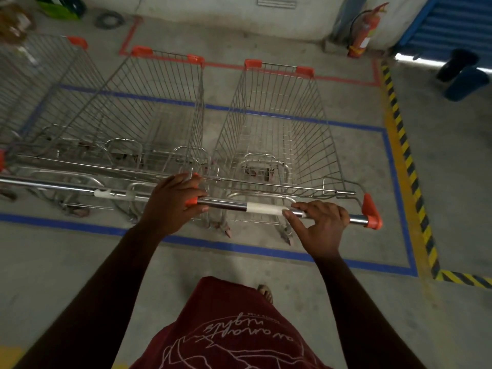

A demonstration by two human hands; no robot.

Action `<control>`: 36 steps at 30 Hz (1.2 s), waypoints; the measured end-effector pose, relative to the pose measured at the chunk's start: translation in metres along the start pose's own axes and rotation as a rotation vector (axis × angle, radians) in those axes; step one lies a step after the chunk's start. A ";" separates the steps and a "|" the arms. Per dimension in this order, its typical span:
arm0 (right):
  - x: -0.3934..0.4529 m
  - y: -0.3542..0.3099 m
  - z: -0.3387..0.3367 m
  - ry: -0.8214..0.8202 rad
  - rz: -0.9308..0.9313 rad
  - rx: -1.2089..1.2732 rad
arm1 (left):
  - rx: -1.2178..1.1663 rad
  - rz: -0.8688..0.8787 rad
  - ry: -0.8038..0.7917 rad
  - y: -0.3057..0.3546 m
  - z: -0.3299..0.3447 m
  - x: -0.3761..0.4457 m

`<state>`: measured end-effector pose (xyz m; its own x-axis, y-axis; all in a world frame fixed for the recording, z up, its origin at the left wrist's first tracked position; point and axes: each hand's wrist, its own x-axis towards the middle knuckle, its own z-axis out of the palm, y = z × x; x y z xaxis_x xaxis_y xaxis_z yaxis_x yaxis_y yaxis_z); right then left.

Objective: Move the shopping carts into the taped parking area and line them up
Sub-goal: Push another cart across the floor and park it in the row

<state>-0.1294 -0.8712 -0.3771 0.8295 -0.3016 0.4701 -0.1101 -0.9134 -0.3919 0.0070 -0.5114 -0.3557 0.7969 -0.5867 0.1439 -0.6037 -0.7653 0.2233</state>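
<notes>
Three wire shopping carts with orange corner caps stand side by side inside the blue taped rectangle (pixel 388 166). The right cart (pixel 279 123) is directly in front of me. My left hand (pixel 173 203) is closed over the left end of its chrome handle bar (pixel 226 203), on the orange cap. My right hand (pixel 319 225) rests on the same bar near the white tape patch, fingers loose and partly spread. The middle cart (pixel 149 107) stands close to the left of it. The left cart (pixel 40 83) is cut off by the frame edge.
Red tape (pixel 332 81) outlines a zone behind the blue one. A yellow-black hazard stripe (pixel 407 155) runs along the right. A red fire extinguisher (pixel 363 33) stands at the back wall, dark bins (pixel 463 75) at far right, a green crate (pixel 61 6) at back left.
</notes>
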 end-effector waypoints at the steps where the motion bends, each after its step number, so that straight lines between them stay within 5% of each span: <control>1: 0.001 0.001 0.000 0.000 -0.006 0.000 | -0.007 0.015 0.011 -0.001 0.000 0.000; 36: -0.004 -0.013 -0.006 -0.061 0.073 0.051 | -0.146 -0.039 -0.013 -0.006 -0.003 0.000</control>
<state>-0.1350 -0.8597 -0.3692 0.8524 -0.3484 0.3899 -0.1449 -0.8739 -0.4641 0.0102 -0.5060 -0.3538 0.8186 -0.5617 0.1197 -0.5622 -0.7412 0.3667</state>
